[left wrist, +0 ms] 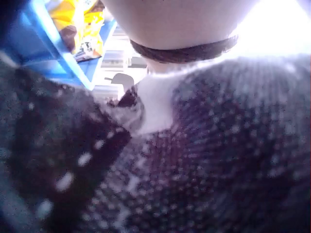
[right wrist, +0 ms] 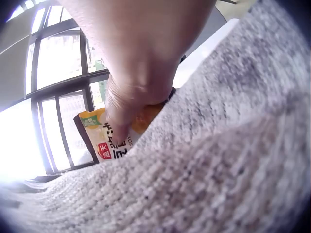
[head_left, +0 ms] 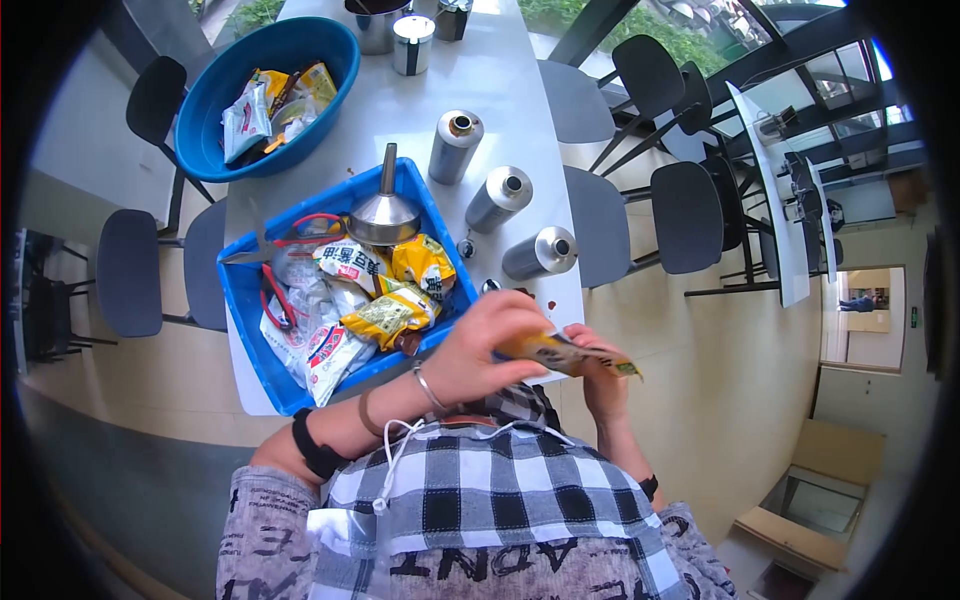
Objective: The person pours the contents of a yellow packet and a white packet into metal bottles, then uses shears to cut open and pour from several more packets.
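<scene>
Close to the person's chest, a yellow and white packet (head_left: 572,357) is held between both hands. The left hand (head_left: 485,345) pinches its left end between thumb and curled fingers. At the other end the right hand (head_left: 603,388) grips it, partly hidden behind the packet. In the right wrist view, the right hand (right wrist: 141,92) has a finger lying over the packet's printed face (right wrist: 97,128). Only the left wrist with a dark band (left wrist: 187,52) shows in the left wrist view; that hand's fingers are out of sight.
A blue crate (head_left: 262,345) holds sachets, red-handled scissors (head_left: 278,300) and a metal funnel (head_left: 385,215). Several metal bottles (head_left: 540,253) stand right of it on the white table (head_left: 520,90). Behind are a teal basin (head_left: 190,130) with packets and a white-labelled can (head_left: 413,45).
</scene>
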A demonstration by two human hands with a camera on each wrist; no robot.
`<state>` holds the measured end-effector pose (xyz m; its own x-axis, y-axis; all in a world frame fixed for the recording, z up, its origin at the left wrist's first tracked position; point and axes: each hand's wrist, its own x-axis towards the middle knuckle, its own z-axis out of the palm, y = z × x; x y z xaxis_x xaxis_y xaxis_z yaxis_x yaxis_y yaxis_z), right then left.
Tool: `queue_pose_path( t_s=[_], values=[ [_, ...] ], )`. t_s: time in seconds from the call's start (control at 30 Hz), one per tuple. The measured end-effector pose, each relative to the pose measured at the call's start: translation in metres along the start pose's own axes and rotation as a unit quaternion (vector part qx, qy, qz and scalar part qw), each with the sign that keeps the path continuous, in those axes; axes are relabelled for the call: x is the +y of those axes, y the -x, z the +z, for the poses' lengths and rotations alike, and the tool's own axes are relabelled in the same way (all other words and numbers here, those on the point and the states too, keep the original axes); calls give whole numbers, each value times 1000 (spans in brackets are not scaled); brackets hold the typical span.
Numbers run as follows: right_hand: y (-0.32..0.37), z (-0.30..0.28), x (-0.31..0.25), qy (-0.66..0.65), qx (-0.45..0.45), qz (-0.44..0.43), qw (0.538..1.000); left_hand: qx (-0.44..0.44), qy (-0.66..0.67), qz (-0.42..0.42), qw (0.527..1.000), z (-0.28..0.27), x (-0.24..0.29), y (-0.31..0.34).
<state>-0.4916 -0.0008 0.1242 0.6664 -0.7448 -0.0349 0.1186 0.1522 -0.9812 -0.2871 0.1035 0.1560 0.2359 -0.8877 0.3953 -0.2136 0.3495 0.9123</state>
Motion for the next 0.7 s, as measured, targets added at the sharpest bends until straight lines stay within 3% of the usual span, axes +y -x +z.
queue_pose_path(
  t_s=[0.07, 0.13, 0.17, 0.33, 0.4, 0.43, 0.5, 0.57, 0.63, 0.7],
  values=[
    [-1, -10, -1, 19, 29, -18, 999, 72, -87, -10, 994, -16, -9, 11],
    [-4, -15, -12, 81, 149, 20, 985, 158, -200, -39, 966, -33, -17, 34],
    [-6, -19, -14, 93, 164, 9, 982, 198, -241, -48, 949, -42, -23, 48],
    [-21, -48, -15, 141, 179, -4, 974, 256, -386, -103, 880, -71, -29, 125],
    [-26, -67, -13, 288, 159, -8, 944, 294, -439, -155, 835, -74, -28, 153],
    [-23, -78, -15, 303, 155, 30, 940, 292, -429, -168, 838, -67, -31, 172],
    [-130, 12, 40, 219, -15, -21, 975, 333, -442, -204, 808, -55, -55, 199],
    [-195, 162, 83, 124, -217, -56, 967, 414, -380, -208, 800, -47, -50, 193],
    [-187, 289, 104, 47, -383, -71, 920, 441, -376, -251, 775, -48, -59, 196],
    [-171, 359, 106, 7, -474, -90, 876, 423, -422, -222, 771, -51, -56, 196]
  ],
)
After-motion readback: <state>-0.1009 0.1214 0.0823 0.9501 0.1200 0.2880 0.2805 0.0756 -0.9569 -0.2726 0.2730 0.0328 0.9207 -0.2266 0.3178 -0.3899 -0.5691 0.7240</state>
